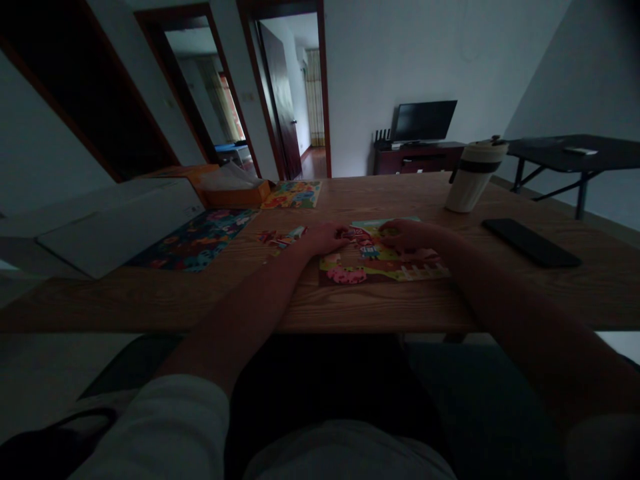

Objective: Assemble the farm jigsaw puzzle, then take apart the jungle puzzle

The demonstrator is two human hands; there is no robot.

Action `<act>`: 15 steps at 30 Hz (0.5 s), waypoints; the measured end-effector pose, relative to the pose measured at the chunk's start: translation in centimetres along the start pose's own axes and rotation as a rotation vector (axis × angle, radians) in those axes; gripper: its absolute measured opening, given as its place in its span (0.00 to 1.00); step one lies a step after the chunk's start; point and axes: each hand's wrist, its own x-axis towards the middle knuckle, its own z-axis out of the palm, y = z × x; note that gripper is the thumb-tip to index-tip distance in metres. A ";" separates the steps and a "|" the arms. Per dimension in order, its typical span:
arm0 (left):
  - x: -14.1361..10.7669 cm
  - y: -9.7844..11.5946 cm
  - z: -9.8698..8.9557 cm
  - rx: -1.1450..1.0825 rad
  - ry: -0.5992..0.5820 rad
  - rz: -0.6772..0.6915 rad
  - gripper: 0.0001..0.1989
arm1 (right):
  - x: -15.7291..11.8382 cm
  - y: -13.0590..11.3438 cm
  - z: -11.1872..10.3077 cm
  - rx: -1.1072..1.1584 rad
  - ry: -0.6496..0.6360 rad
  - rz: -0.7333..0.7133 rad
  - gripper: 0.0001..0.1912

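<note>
On tabletop [370, 308], L hand [325, 238] is at L edge of puzzle [371, 257], R hand [413, 235] over R half; can't tell either grip's opening or hold.

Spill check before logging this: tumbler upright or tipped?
Upright: the tumbler stands on the table, its narrower end down.

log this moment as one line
left hand: at left side of puzzle; right hand: over its right side; loose pieces: left of it
</note>
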 end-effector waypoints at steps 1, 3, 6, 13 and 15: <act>0.0 0.0 0.1 0.035 0.007 0.006 0.21 | 0.0 0.1 0.0 -0.001 -0.004 0.000 0.32; 0.2 -0.1 0.1 0.094 0.024 0.017 0.21 | 0.1 0.2 0.1 -0.005 -0.006 0.000 0.32; 0.4 -0.2 0.1 0.095 0.031 0.009 0.23 | 0.2 0.3 0.2 -0.007 0.005 0.005 0.33; -0.5 0.1 -1.3 -0.011 -0.041 -0.055 0.32 | 0.2 0.2 0.2 -0.027 0.017 -0.016 0.31; -1.0 0.2 -2.5 -0.071 -0.065 -0.075 0.31 | -0.1 0.0 0.1 -0.021 0.012 -0.006 0.31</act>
